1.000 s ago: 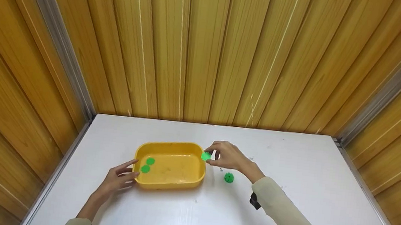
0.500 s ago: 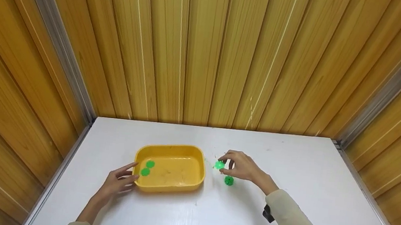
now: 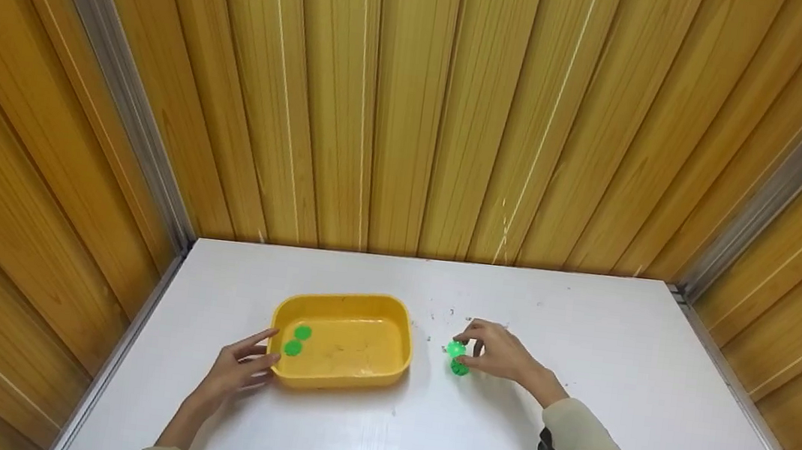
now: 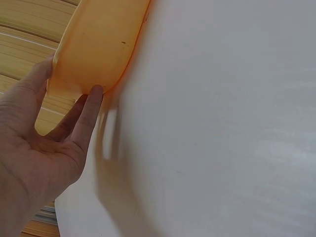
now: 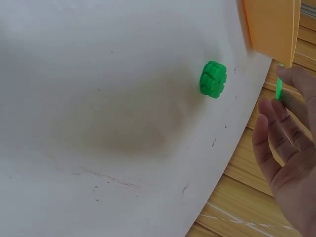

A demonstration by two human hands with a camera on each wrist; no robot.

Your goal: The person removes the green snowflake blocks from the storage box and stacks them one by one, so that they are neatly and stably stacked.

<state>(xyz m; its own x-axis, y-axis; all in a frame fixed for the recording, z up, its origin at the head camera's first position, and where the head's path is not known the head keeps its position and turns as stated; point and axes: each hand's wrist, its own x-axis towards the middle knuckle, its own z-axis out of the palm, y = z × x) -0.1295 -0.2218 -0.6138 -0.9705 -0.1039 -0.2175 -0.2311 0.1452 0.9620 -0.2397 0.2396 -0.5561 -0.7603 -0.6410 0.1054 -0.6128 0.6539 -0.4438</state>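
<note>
In the head view, my left hand rests spread against the left end of a yellow plastic tray. Its fairly straight fingers touch the rim and outer wall, as the tray's side in the left wrist view also shows. My right hand pinches a thin green flower-edged disc between thumb and fingers; this disc appears edge-on in the right wrist view. Just below it on the table sits a short stack of notched green discs, partly hidden in the head view.
Two green discs lie flat inside the tray near its left end. Small dark specks and scratches mark the white table. Wood-patterned panels stand behind the table and on both sides.
My right hand has moved from the tray's right rim rightward and toward me, carrying the green disc over to the stack. The left hand stays at the tray.
</note>
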